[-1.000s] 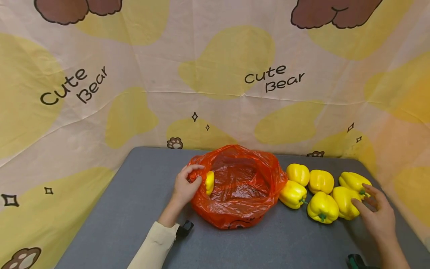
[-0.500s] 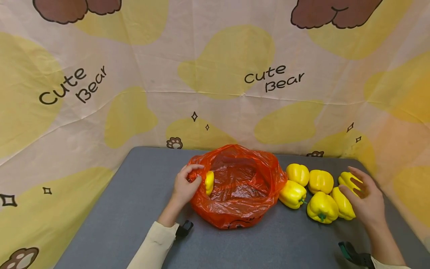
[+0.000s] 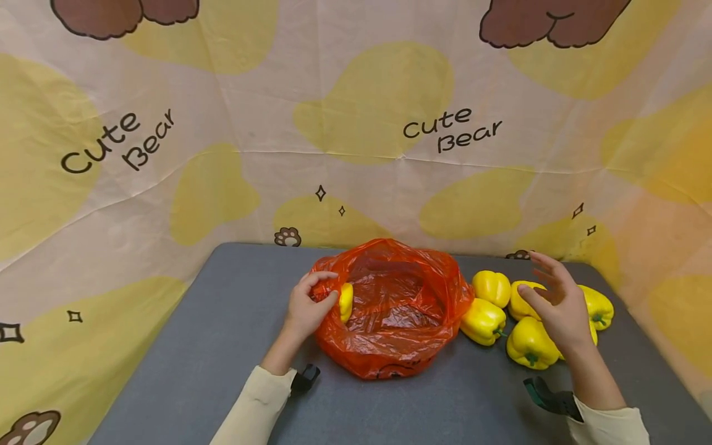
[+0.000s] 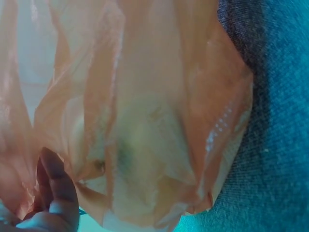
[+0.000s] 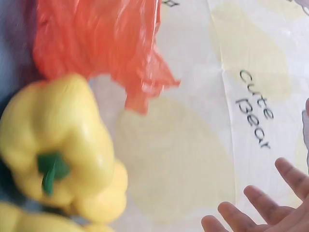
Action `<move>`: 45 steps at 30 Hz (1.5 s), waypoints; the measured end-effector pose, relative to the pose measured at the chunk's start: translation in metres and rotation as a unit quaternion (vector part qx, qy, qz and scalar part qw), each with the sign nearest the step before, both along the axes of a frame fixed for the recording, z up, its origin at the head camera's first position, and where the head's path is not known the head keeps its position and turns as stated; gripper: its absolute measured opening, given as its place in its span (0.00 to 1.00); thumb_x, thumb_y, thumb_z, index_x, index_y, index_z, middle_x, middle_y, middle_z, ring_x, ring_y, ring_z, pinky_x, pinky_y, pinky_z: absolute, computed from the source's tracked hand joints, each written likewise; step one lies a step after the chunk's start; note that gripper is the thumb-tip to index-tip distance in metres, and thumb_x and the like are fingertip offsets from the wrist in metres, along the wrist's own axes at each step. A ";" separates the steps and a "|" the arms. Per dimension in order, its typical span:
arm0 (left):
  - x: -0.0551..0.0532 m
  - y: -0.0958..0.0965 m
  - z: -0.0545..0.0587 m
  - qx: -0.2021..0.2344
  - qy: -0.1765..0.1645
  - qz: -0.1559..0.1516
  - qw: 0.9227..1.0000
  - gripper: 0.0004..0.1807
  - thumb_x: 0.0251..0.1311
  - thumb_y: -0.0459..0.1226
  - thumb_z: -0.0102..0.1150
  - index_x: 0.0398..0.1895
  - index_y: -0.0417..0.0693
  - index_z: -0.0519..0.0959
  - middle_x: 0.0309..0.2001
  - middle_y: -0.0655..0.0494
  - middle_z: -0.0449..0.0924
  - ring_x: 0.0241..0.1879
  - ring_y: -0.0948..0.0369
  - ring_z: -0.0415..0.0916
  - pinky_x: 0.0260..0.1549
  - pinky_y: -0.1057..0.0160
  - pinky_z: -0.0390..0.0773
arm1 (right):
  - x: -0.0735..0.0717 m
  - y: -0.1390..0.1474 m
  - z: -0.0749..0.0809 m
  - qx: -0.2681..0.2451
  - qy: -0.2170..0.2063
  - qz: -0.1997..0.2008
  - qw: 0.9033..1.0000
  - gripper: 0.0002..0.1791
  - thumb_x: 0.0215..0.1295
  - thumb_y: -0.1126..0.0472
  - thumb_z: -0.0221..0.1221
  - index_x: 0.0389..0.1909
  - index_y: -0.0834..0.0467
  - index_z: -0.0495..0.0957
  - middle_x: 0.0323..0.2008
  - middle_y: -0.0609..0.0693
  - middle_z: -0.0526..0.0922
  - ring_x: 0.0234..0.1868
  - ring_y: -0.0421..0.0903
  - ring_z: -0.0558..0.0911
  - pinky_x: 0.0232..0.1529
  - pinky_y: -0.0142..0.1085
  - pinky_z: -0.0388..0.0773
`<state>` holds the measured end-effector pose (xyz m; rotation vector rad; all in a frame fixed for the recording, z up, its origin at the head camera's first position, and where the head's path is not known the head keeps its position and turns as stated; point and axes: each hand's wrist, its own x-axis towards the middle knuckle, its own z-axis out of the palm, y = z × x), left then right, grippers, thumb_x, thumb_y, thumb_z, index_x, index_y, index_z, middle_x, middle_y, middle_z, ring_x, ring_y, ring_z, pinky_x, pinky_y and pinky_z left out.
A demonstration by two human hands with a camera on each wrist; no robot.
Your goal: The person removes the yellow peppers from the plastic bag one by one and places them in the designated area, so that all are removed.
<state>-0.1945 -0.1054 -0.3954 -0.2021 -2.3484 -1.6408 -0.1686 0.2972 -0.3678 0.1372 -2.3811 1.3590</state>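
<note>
A crinkled red plastic bag point(image 3: 389, 355) stands with its mouth wide on the grey table. My left hand point(image 3: 305, 309) holds the left side of its rim. Just inside, near that hand, shows a yellow bell pepper point(image 3: 346, 303). Through the thin film point(image 4: 212, 96) in the left wrist view, pale rounded shapes show. My right hand point(image 3: 564, 309), fingers spread and holding nothing, hovers over a group of yellow bell peppers right of the bag. It partly hides some of them. Nearest the bag is a pepper with a green stem point(image 3: 483, 322), large in the right wrist view point(image 5: 58, 140).
More yellow peppers lie close together, one at the front point(image 3: 531, 346), one at the back point(image 3: 492, 288) and one at the far right point(image 3: 599, 307). Behind the grey table point(image 3: 245, 290) hangs a printed cloth point(image 3: 361, 123). Each wrist wears a dark strap.
My right hand has moved left from the far-right peppers toward the bag, uncovering the rightmost pepper. My left hand and the bag have stayed put.
</note>
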 end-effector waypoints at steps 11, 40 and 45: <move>0.001 0.002 0.003 -0.004 -0.002 0.007 1.000 0.15 0.52 0.26 0.64 0.45 0.36 0.81 0.48 0.36 0.77 0.46 0.45 0.75 0.47 0.46 0.79 | -0.011 -0.034 0.010 -0.013 0.010 0.053 0.998 0.31 0.65 0.65 0.58 0.69 0.55 0.64 0.65 0.49 0.68 0.56 0.28 0.67 0.49 0.22 0.68; -0.006 -0.006 -0.007 0.071 -0.030 -0.014 0.997 0.15 0.55 0.23 0.59 0.47 0.34 0.79 0.51 0.37 0.78 0.44 0.51 0.77 0.36 0.69 0.80 | -0.044 -0.136 0.005 -0.103 -0.019 0.214 0.971 0.30 0.62 0.66 0.60 0.66 0.59 0.67 0.65 0.59 0.69 0.63 0.60 0.70 0.55 0.55 0.73; -0.007 -0.006 -0.010 0.086 -0.046 -0.020 0.995 0.15 0.56 0.24 0.58 0.49 0.34 0.79 0.51 0.37 0.78 0.43 0.53 0.78 0.37 0.66 0.81 | -0.043 -0.151 0.000 -0.113 -0.021 0.230 0.966 0.29 0.61 0.65 0.60 0.65 0.58 0.68 0.64 0.59 0.69 0.60 0.60 0.72 0.50 0.42 0.78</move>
